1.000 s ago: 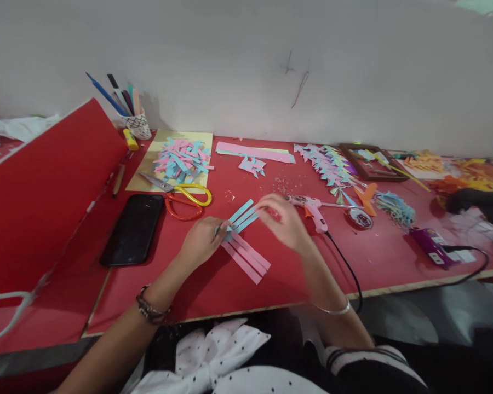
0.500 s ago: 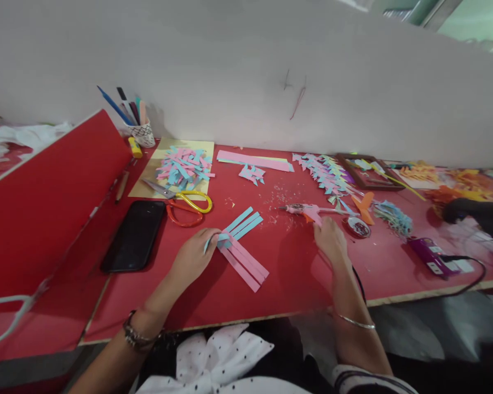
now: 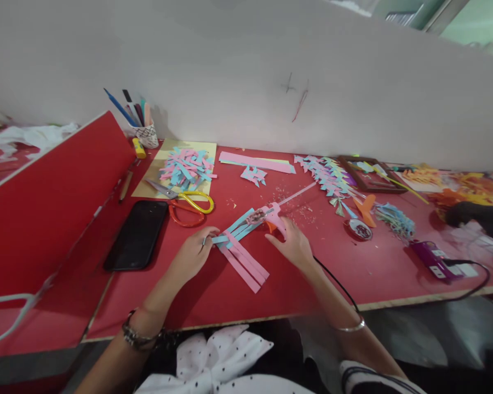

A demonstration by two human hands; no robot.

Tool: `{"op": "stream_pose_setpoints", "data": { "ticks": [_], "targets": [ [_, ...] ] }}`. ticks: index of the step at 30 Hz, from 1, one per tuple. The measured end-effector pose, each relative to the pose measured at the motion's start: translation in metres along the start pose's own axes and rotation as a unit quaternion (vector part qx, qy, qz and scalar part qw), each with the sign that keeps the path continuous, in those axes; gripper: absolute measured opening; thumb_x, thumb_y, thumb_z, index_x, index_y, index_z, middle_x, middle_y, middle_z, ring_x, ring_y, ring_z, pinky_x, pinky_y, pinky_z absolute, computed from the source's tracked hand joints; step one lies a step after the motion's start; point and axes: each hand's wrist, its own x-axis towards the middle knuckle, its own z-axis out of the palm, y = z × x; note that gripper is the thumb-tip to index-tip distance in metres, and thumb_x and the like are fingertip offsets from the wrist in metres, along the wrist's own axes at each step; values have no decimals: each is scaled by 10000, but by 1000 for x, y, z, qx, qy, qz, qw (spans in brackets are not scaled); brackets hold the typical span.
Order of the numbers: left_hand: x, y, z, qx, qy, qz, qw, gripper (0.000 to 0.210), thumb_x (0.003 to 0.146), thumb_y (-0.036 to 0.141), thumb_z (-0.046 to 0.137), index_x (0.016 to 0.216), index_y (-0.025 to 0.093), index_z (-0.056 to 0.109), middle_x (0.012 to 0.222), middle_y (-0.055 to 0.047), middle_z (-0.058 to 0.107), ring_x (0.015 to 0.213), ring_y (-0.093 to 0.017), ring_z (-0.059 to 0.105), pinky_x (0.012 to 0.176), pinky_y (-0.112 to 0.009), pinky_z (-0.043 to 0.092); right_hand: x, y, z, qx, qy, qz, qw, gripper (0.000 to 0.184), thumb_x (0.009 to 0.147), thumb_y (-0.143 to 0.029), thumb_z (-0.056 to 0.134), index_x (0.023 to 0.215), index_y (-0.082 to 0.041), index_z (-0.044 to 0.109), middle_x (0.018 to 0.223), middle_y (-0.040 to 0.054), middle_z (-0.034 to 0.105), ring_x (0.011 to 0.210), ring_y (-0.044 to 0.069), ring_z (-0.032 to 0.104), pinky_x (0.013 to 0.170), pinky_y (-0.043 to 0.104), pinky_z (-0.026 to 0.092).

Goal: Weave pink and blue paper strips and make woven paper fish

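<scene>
My left hand (image 3: 194,253) pinches the near-left end of some blue and pink paper strips (image 3: 245,261), which cross each other on the red table. In my right hand (image 3: 293,241) is a pink glue gun (image 3: 276,219) with an orange trigger, its fingers around the handle. The gun's nozzle points left, over the blue strips, and a long glue stick sticks out of its back. Whether the nozzle touches the paper I cannot tell. A black cord runs from the gun beneath my right forearm.
Scissors (image 3: 193,201) and a black phone (image 3: 136,235) lie left of the strips. Behind are a pile of cut paper pieces (image 3: 187,168), flat paper strips (image 3: 257,162) and a folded paper chain (image 3: 326,174). To the right are a small round dish (image 3: 359,230) and a purple socket box (image 3: 435,260).
My right hand has lifted the glue gun off the table and brought it left, over the strips. My left hand has stayed at the strips; a blue end there now lies turned rightward.
</scene>
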Motion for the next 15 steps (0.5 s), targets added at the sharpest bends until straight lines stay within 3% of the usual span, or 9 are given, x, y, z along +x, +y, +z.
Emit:
{"op": "stream_pose_setpoints", "data": {
  "ticks": [6, 15],
  "targets": [
    [0, 2, -1, 6, -1, 19, 1000, 348, 762, 290, 239, 876, 162, 542, 860, -78, 664, 739, -167, 623, 746, -297, 479, -4, -11, 0, 1, -31, -49, 998, 455, 750, -417, 500, 1125, -161, 503, 1121, 121, 583, 1013, 243, 559, 784, 352, 474],
    [-1, -1, -1, 17, 7, 31, 999, 341, 762, 286, 235, 855, 172, 543, 842, -70, 659, 758, -170, 614, 745, -299, 473, -3, -12, 1, -19, -39, -56, 997, 437, 781, -385, 473, 1149, -150, 493, 1119, 130, 581, 990, 244, 568, 757, 349, 481]
  ]
}}
